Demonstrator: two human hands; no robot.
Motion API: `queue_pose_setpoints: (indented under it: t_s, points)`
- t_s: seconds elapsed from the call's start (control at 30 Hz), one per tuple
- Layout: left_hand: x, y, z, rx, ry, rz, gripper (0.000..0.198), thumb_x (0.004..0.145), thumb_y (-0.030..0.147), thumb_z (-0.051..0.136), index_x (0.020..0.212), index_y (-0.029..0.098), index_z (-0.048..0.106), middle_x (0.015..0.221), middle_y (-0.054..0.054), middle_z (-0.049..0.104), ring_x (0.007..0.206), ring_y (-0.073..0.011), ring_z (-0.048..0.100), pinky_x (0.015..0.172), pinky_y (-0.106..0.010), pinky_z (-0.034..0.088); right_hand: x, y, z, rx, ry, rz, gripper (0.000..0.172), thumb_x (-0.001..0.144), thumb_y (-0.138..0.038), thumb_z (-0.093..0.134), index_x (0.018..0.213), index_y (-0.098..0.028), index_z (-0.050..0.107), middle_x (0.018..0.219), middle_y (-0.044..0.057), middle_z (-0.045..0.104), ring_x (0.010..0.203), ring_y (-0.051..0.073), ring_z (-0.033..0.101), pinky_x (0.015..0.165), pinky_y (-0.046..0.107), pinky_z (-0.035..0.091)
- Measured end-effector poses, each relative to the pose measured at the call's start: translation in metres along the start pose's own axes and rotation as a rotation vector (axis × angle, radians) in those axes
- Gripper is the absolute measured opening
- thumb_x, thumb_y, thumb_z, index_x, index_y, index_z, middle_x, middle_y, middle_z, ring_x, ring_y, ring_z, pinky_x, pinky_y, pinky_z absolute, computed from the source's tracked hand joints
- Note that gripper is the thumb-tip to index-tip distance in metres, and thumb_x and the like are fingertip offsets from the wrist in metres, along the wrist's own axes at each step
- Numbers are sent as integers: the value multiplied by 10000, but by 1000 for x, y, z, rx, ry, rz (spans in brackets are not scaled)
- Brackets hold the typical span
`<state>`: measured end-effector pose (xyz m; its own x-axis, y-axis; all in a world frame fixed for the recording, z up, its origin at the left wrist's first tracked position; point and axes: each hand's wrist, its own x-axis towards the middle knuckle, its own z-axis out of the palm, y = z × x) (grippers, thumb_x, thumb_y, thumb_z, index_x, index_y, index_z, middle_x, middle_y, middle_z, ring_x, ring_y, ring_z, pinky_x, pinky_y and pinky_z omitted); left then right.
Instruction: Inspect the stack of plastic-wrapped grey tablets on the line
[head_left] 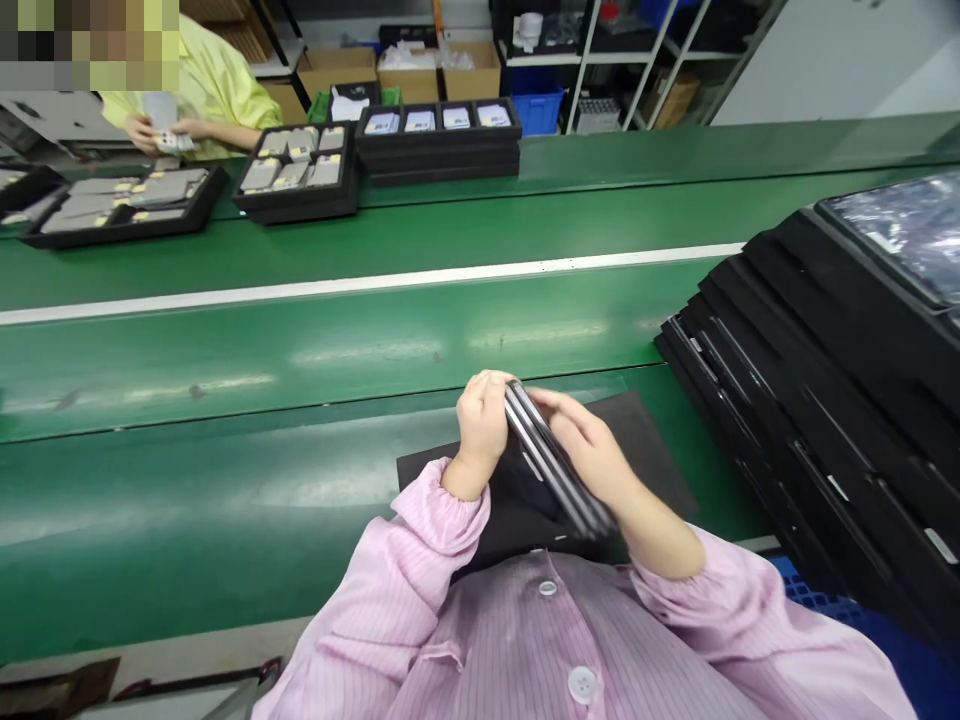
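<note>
Glossy slabs (555,460), matt black mat (645,450)

black trays (840,400) cut off at right edge.

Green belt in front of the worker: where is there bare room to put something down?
The green belt is bare between the white stripe and the black mat under both hands. Crowded: the black tray stack at right, and far trays beyond the stripe.
</note>
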<state>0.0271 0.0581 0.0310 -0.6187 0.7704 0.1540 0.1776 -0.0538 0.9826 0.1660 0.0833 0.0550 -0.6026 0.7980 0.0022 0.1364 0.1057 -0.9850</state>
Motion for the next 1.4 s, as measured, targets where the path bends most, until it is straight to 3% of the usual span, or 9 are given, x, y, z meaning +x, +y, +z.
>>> queue_pose_setpoints:
  t_s: [0.07, 0.13, 0.27, 0.4, 0.5, 0.7, 0.83, 1.13, 1.4]
  points:
    - [5, -3, -3, 133, 25, 45, 421, 826, 537, 395, 648, 202, 578, 698, -39, 601, 743, -194, 571, 777, -320, 440, -24, -8, -17, -201, -201, 64, 651, 710, -406, 664, 1310, -244, 472, 1260, 78, 576, 1138, 323, 545, 956, 476, 442]
    - [11, -5, -6, 218, -3, 56, 366, 794, 509, 422, 664, 204, 577, 711, -39, 599, 751, -198, 573, 780, -326, 445, -42, -13, -24, -445, -176, 142, 791, 667, -308, 696, 1385, -222, 375, 1297, 100, 547, 1121, 339, 557, 910, 486, 469]
    - [19, -6, -15, 248, -157, 70, 294, 646, 484, 525, 667, 196, 580, 805, -69, 630, 832, -220, 583, 799, -333, 464, -48, -15, -21, -553, -11, 138, 532, 727, -192, 576, 1253, -212, 504, 1088, 40, 665, 934, 246, 647, 843, 380, 501]
    - [9, -2, -23, 332, -317, -49, 357, 578, 554, 454, 526, 203, 496, 538, -30, 550, 583, -194, 521, 573, -310, 463, -51, -26, -30, -447, 25, 149, 477, 688, -188, 588, 1162, -241, 572, 866, -25, 691, 738, 191, 639, 711, 299, 503]
    - [-6, 19, -30, 375, -316, -44, 428, 578, 613, 403, 518, 199, 496, 467, -14, 497, 514, -181, 460, 500, -296, 416, -62, -44, -42, -348, 23, 133, 461, 656, -185, 605, 1114, -243, 613, 835, -32, 681, 678, 162, 602, 632, 254, 479]
    - [-16, 87, -49, 540, -284, -29, 547, 563, 725, 412, 519, 189, 513, 462, 5, 453, 497, -165, 418, 497, -278, 403, -75, -80, -53, -157, 11, 73, 481, 629, -167, 627, 1107, -221, 639, 733, -43, 633, 572, 117, 517, 528, 209, 422]
    - [-22, 106, -61, 594, -257, 9, 716, 537, 863, 331, 517, 175, 531, 465, -5, 458, 480, -158, 398, 475, -277, 403, -78, -90, -50, -75, -39, 58, 525, 624, -136, 632, 1142, -222, 629, 738, -44, 625, 596, 114, 516, 544, 202, 421]
    - [-42, 110, -73, 544, -209, 51, 848, 498, 940, 300, 554, 148, 600, 464, -17, 505, 469, -165, 421, 485, -292, 438, -92, -96, -45, -107, -104, 17, 544, 644, -111, 625, 1174, -229, 606, 728, -47, 622, 568, 103, 515, 523, 185, 422]
    - [-55, 95, -87, 446, -204, 57, 839, 530, 922, 352, 586, 134, 636, 457, -20, 515, 455, -156, 427, 469, -279, 419, -105, -106, -41, -238, -124, -125, 469, 670, -118, 599, 1122, -245, 599, 736, -54, 596, 585, 100, 487, 559, 187, 404]
